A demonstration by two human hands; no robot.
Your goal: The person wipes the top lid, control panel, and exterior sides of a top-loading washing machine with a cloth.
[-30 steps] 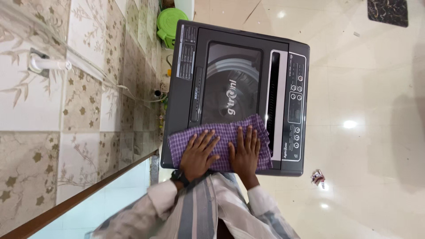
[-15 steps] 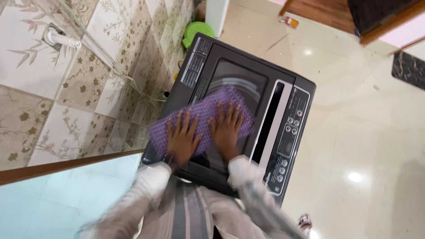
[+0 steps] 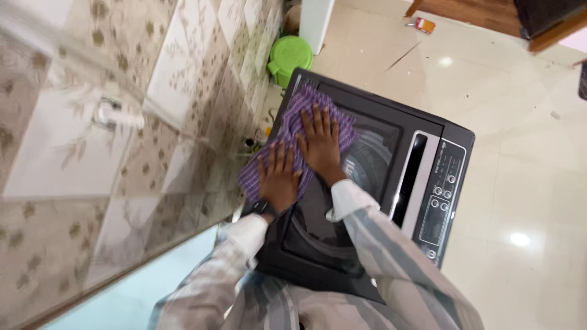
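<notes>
Both hands are pressing flat, fingers spread, on the cloth (image 3: 298, 139) at the washer's (image 3: 428, 183) far wall-side corner; right hand (image 3: 320, 143) is lying farther out, left hand (image 3: 278, 177) nearer.

Home wash area, washing machine (image 3: 391, 183), tiled wall (image 3: 122, 122), glossy floor (image 3: 520, 153)

Grey-white striped long sleeves (image 3: 391, 244), black wristwatch (image 3: 262, 208).

A purple-and-white checked cloth (image 3: 301, 133) is spread on the dark grey top-loading washing machine (image 3: 373, 201). Beyond the machine, a bright green round plastic bin (image 3: 289, 56) is seen. Beside the machine, beige floral-patterned wall tiles (image 3: 122, 159) are shown. Grey-and-white striped sleeves (image 3: 391, 256) are worn.
</notes>
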